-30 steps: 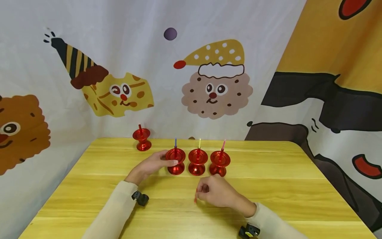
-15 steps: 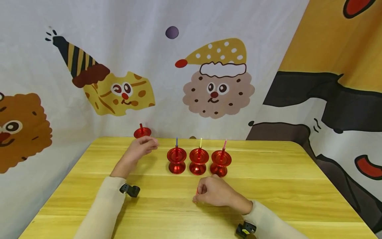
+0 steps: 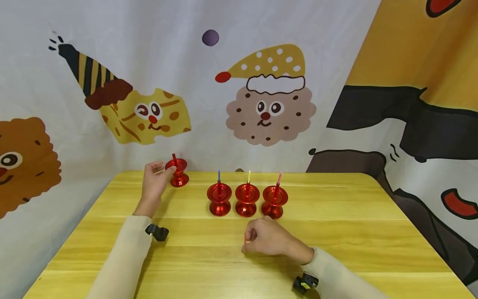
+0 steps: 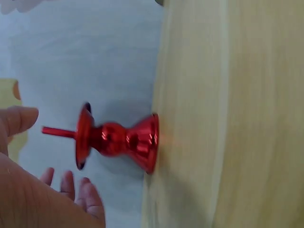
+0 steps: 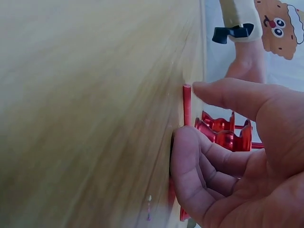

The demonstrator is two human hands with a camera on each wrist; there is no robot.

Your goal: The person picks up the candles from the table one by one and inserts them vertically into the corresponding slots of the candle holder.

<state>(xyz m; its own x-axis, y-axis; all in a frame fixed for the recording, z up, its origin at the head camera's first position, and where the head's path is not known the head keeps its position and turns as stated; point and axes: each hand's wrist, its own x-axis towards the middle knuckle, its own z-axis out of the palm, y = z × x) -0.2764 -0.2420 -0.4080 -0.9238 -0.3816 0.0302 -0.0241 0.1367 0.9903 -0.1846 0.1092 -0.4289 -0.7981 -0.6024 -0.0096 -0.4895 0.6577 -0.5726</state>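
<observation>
My left hand (image 3: 151,189) is at the far-left red candle holder (image 3: 180,179), thumb and loosely bent fingers spread apart. In the left wrist view a gap shows between the thumb and the holder's upright tube (image 4: 59,132); the fingers lie beside the dish. My right hand (image 3: 274,236) rests low over the table with curled fingers, holding a thin red candle (image 5: 187,105). The candle's end sticks out past the index finger beside the thumb tip; its other end is hidden. Three red holders in a row carry a blue candle (image 3: 219,176), a yellow candle (image 3: 249,177) and a pink candle (image 3: 279,178).
The wooden table (image 3: 336,232) ends at the back against a white cloth (image 3: 209,104) printed with cartoon figures. The row of holders, with its left holder (image 3: 219,207) and right holder (image 3: 272,211), stands just beyond my right hand.
My left hand has let go of the holder with the blue candle and moved left and back to the far-left holder. My right hand stays in place, its thumb now closer along the red candle.
</observation>
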